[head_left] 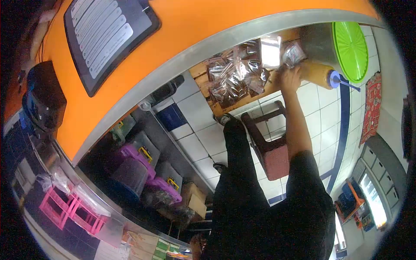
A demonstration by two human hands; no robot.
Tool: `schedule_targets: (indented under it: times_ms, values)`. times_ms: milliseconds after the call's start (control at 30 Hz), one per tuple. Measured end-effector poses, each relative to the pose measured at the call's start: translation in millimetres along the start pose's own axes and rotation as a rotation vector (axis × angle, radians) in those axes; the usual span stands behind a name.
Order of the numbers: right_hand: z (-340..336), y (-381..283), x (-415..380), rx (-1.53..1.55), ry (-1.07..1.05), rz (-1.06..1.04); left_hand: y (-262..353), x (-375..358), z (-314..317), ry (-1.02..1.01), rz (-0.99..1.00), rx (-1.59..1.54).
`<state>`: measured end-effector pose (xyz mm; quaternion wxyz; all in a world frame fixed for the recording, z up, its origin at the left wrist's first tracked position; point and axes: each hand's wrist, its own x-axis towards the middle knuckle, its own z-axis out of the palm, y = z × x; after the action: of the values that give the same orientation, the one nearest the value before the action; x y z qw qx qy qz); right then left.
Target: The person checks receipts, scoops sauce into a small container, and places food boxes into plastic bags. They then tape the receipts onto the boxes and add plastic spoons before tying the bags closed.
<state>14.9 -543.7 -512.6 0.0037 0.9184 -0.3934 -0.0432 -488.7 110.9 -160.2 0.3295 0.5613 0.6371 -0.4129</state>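
Note:
My right hand reaches over a wooden table, its fingers at the lower edge of a small clear plastic packet; they look closed on it. Beside that hand lies a squeeze bottle with yellowish-brown contents and a blue cap. To the left, a pile of shiny clear packets with dark brown contents covers much of the wooden table. A bright white rectangular thing sits between the pile and the packet. Only a dim bit of my left hand shows at the bottom edge; its fingers are not discernible.
A brown stool stands by my legs on white tiles. The orange counter carries a tablet-like screen and a black device. Purple-handled containers fill the shelf below. A green lid is at upper right.

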Motion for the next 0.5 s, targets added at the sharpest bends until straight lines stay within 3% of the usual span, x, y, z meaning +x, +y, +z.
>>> schedule_targets:
  times_ms: [33, 167, 233, 300, 400, 433, 500]
  values:
    - [8, 3, 1, 0.002, -0.003, 0.000, 20, -14, 8, 0.058, -0.089, 0.053]
    - [16, 8, 6, -0.013, 0.132, -0.107, 39, -26, 16, 0.058, -0.080, 0.063]
    - [9, 4, 2, 0.033, 0.181, -0.127, 61, -34, 24, 0.039, 0.084, 0.120]
    - [4, 5, -2, 0.268, 0.090, 0.048, 79, -46, 33, 0.019, 0.239, 0.176]
    - [0, 14, -8, 0.306, -0.005, 0.078, 72, -49, 33, 0.060, 0.398, 0.277]
    - [17, 27, -13, 0.342, 0.237, -0.088, 66, -45, 33, 0.111, 0.476, 0.356]
    - [61, 65, -22, 0.293, 0.178, -0.172, 60, -25, 24, 0.143, 0.525, 0.441]
